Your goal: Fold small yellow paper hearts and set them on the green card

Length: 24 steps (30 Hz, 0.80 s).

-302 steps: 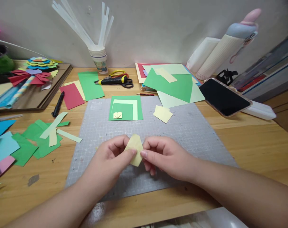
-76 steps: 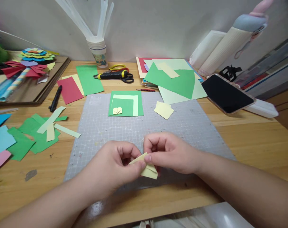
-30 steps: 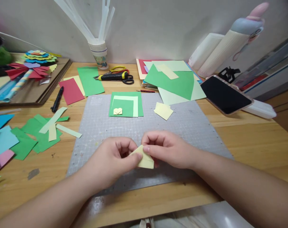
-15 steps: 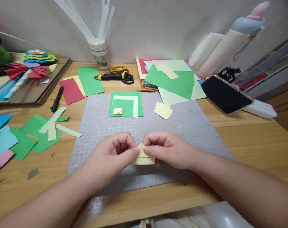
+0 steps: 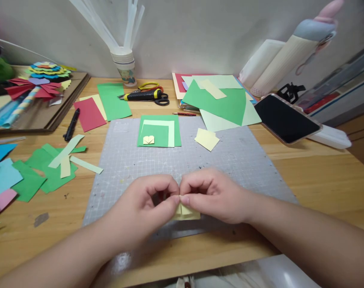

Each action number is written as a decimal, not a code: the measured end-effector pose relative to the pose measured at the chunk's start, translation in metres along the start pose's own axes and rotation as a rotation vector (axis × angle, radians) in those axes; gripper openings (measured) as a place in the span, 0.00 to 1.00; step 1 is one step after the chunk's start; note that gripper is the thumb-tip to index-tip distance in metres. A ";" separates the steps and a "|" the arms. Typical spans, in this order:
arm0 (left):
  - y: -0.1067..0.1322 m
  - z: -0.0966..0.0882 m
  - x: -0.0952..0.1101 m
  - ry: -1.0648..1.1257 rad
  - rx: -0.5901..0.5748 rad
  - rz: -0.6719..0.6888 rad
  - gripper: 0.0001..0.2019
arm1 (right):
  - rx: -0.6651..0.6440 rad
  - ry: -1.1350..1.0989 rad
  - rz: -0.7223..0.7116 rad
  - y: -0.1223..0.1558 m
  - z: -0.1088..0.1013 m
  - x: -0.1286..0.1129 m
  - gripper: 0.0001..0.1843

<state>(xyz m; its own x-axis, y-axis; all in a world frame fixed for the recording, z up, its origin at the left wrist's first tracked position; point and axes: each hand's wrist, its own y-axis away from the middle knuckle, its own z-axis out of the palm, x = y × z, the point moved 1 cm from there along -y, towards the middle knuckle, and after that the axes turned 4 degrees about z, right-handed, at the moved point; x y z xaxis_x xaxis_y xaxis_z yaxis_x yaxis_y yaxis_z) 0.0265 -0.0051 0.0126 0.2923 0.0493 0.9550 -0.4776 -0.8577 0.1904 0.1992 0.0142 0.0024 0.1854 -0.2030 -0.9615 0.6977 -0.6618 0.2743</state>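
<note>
A small folded piece of pale yellow paper (image 5: 188,214) is pinched at its top edge between both hands, low over the grey cutting mat (image 5: 119,160). My left hand (image 5: 152,200) grips it from the left with thumb and curled fingers. From the right, my right hand (image 5: 213,196) pinches it the same way, the two thumb tips nearly meeting. The fingers hide much of its upper part. Beyond the hands, a small folded yellow heart (image 5: 149,140) lies on stacked green squares (image 5: 176,132). Loose yellow squares (image 5: 207,139) rest to the right of that stack.
Paper scraps (image 5: 56,168) and a black pen (image 5: 71,125) lie at left. Behind the mat are a utility knife (image 5: 143,95), scissors (image 5: 162,100) and a paper cup stack (image 5: 126,68) with clear sticks. Coloured sheets (image 5: 221,100) and a phone (image 5: 287,119) are at right.
Both hands have drawn slightly nearer to me with the yellow paper. Their fingertips are closer together, and the paper's pointed top, visible before, is now covered by the fingers.
</note>
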 end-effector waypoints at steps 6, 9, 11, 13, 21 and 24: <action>-0.002 -0.004 -0.004 -0.189 0.171 0.060 0.10 | 0.148 0.047 -0.044 -0.004 -0.001 0.001 0.08; -0.005 -0.006 -0.009 -0.367 0.256 0.137 0.06 | 0.238 0.283 -0.125 -0.006 -0.006 0.003 0.05; -0.006 -0.007 -0.011 -0.491 0.263 0.245 0.03 | 0.269 0.490 -0.213 -0.006 -0.008 0.005 0.05; -0.007 -0.008 -0.013 -0.634 0.265 0.356 0.04 | 0.299 0.695 -0.330 -0.005 -0.010 0.005 0.05; -0.008 -0.003 -0.015 -1.072 0.237 0.472 0.11 | 0.360 1.220 -0.433 -0.006 -0.009 0.008 0.08; -0.006 -0.001 -0.016 -1.117 0.190 0.471 0.12 | 0.319 1.231 -0.363 -0.007 -0.008 0.008 0.08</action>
<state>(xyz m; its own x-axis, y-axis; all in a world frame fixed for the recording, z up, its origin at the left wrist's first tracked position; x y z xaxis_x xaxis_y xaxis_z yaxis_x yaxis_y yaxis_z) 0.0237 0.0001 -0.0037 0.7180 -0.6711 0.1846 -0.6273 -0.7388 -0.2462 0.2014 0.0233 -0.0078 0.6455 0.6922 -0.3228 0.6795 -0.7134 -0.1709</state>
